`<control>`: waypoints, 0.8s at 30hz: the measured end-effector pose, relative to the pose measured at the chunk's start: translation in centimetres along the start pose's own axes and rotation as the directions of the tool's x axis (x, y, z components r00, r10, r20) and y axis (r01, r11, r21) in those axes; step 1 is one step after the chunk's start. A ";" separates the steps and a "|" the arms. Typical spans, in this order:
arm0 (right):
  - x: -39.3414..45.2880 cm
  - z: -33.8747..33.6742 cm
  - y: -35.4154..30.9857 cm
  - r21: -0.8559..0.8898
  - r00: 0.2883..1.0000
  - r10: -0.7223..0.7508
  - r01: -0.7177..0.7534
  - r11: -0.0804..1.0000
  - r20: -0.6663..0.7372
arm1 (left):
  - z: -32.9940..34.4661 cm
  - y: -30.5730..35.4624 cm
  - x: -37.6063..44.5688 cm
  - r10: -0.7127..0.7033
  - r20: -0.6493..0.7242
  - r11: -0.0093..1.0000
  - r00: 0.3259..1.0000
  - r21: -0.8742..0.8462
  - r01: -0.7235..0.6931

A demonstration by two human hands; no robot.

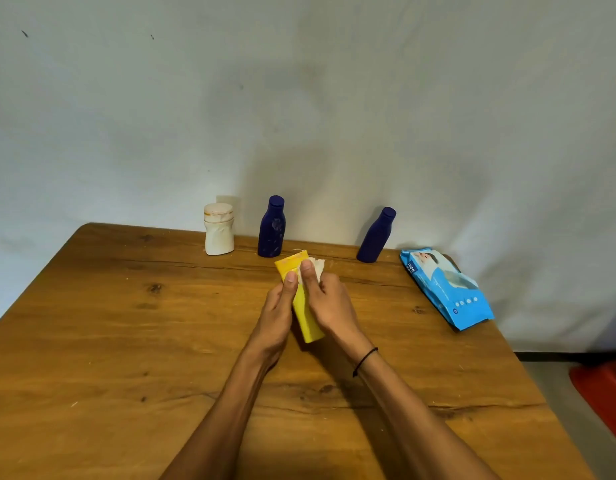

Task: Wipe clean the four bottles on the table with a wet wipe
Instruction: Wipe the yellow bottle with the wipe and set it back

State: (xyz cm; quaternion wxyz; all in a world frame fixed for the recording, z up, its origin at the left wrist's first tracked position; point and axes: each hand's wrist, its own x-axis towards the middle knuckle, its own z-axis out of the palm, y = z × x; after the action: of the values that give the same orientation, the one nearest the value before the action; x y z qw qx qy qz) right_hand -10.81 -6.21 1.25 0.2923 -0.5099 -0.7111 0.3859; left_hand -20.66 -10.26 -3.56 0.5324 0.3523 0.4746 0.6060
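While the left hand (277, 308) grips the yellow tube (301, 299) above the desk (126, 341), the right hand (329, 301) pinches a wet wipe (317, 265) against it, fingers curled.

Both forearms reach forward, converging mid-frame. Left hand (278, 308): fingers curled, thumb up along its grip. Right hand (329, 301): thumb pressing down, black band on wrist.

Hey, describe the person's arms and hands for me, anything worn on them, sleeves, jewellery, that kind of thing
Both forearms are bare, with no sleeves in view. The right hand has a thin black band round its wrist. The left hand and its wrist carry nothing: no rings, watch or gloves show on either hand.
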 end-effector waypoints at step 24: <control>-3.9 1.3 1.8 -0.021 0.948 -0.107 0.119 0.993 0.300 | -1.8 -1.0 1.7 -0.074 -0.517 0.976 0.853 -0.213 -0.044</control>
State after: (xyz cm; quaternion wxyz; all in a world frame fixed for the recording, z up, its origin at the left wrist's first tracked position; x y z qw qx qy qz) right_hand -9.70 -9.93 -1.04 0.1934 -0.4099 -0.7823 0.4273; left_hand -22.35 -8.99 -5.22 0.4235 0.1109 0.5349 0.7227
